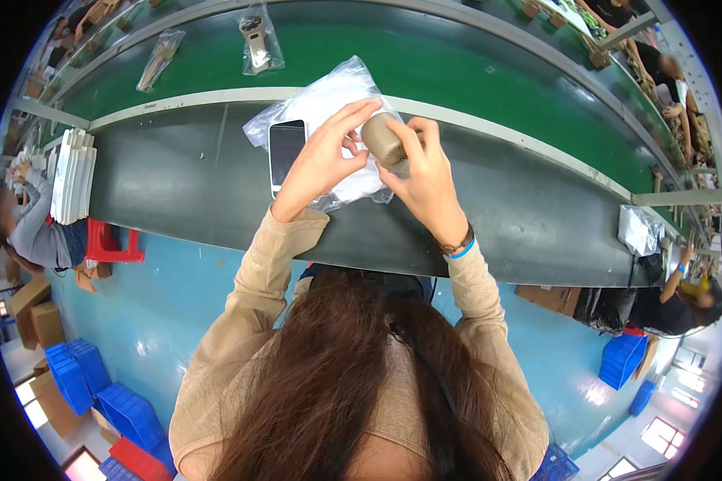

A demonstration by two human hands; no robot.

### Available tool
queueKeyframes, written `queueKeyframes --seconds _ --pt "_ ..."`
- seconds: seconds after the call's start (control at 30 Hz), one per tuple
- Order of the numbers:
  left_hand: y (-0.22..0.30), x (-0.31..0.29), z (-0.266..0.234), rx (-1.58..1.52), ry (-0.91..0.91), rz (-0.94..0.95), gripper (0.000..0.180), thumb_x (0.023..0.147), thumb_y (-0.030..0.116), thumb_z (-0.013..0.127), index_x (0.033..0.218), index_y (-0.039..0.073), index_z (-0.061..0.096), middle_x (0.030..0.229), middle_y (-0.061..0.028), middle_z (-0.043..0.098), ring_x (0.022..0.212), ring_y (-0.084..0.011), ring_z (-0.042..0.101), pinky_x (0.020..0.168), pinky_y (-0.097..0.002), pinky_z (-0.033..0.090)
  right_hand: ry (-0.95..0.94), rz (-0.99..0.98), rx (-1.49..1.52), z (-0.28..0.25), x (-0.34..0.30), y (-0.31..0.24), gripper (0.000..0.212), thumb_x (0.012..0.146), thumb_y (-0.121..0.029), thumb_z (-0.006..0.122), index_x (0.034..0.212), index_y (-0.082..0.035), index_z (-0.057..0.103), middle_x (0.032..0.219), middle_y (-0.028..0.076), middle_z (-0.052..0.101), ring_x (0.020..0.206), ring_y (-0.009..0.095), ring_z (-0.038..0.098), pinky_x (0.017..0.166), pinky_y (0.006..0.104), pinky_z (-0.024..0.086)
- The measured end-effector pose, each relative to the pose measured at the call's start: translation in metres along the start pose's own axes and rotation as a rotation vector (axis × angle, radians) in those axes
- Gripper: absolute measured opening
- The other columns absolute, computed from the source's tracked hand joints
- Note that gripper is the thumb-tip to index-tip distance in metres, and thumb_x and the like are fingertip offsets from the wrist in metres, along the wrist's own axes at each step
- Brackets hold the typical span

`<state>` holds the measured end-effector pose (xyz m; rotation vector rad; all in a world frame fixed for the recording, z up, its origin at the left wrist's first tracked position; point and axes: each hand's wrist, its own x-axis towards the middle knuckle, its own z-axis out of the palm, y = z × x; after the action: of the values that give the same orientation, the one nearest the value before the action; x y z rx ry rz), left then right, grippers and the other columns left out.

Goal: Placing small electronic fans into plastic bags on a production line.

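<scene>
My right hand (424, 172) is closed round a short brown cylinder (383, 139), with the thumb below it and the fingers along its right side. I cannot make out what kind of thing it is. Just left of it is my left hand (334, 147), its index finger stretched toward the cylinder's top and its thumb apart; nothing shows in its grasp. Under both hands lie clear and white plastic bags (329, 92) on the dark work surface (529, 192). Beside my left hand a white-framed phone (286, 147) with a dark screen rests partly on the plastic.
Beyond the rail runs a green conveyor (449, 60) with two bagged items, one a brown handled device (254, 42). White flat pieces (74, 176) are stacked at the left end, above a red stool (114, 242). A clear bag (638, 230) lies far right. Other people sit nearby.
</scene>
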<state>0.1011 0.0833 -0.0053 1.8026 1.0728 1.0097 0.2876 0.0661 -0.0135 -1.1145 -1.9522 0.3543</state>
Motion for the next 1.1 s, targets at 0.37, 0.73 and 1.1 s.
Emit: queueKeyframes --seconds 0.37,0.73,1.1 --pt "-0.034 0.010 -0.010 0.285 0.020 0.085 0.069 0.068 -0.007 0.059 0.135 0.009 0.052 0.137 -0.0066 0.053 0.081 -0.0204 0.056 0.071 -0.0278 0.051 -0.601 -0.155 -0.259 -0.021 0.073 0.045 0.033 0.075 -0.035 0.076 0.093 -0.008 0.069 0.081 0.011 0.059 0.080 0.031 0.061 0.069 0.0406 0.049" --pt "-0.012 0.021 -0.003 0.011 -0.225 -0.059 0.067 0.071 -0.005 0.060 0.136 0.008 0.052 0.137 -0.0065 0.052 0.088 -0.0174 0.057 0.074 -0.0267 0.053 -0.681 0.103 0.794 -0.014 0.069 0.071 0.012 0.088 -0.014 0.068 0.083 -0.003 0.065 0.083 -0.001 0.055 0.077 0.011 0.050 0.070 0.0271 0.042" --pt "-0.038 0.009 0.018 -0.121 0.282 -0.064 0.018 0.085 0.005 0.067 0.102 0.001 0.064 0.096 -0.0046 0.068 0.082 -0.0116 0.063 0.075 -0.0257 0.051 0.406 0.190 0.438 -0.039 0.108 0.129 0.015 0.101 -0.015 0.050 0.100 0.000 0.053 0.089 0.007 0.067 0.083 0.014 0.063 0.074 0.0261 0.049"
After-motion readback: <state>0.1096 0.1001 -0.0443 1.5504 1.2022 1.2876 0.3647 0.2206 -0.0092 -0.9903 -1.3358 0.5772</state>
